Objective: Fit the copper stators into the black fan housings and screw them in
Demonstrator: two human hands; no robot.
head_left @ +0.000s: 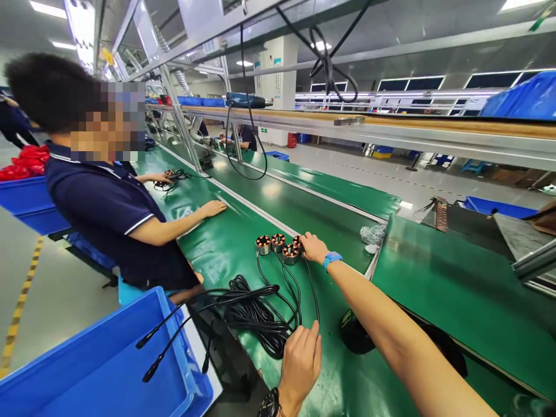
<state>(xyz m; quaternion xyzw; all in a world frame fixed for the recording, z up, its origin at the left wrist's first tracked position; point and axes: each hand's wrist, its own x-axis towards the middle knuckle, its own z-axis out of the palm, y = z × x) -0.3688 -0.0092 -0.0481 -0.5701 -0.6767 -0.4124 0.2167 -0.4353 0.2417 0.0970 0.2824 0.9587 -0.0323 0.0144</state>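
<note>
Several small round copper-wound coil parts (278, 245) sit in a cluster on the green belt (226, 243). My right hand (313, 248) reaches out and closes on the rightmost coil; a blue band is on that wrist. Black cables (256, 313) run from the coils to a tangled pile near the table's front edge. My left hand (300, 362) rests curled on that pile, fingers pressed on the cables, a dark watch on its wrist.
A co-worker in a dark blue shirt (108, 214) sits at the left, one hand (214, 208) flat on the belt. A blue bin (99, 365) stands at the lower left. A metal frame (182, 121) and overhead shelf (434, 130) run along the line.
</note>
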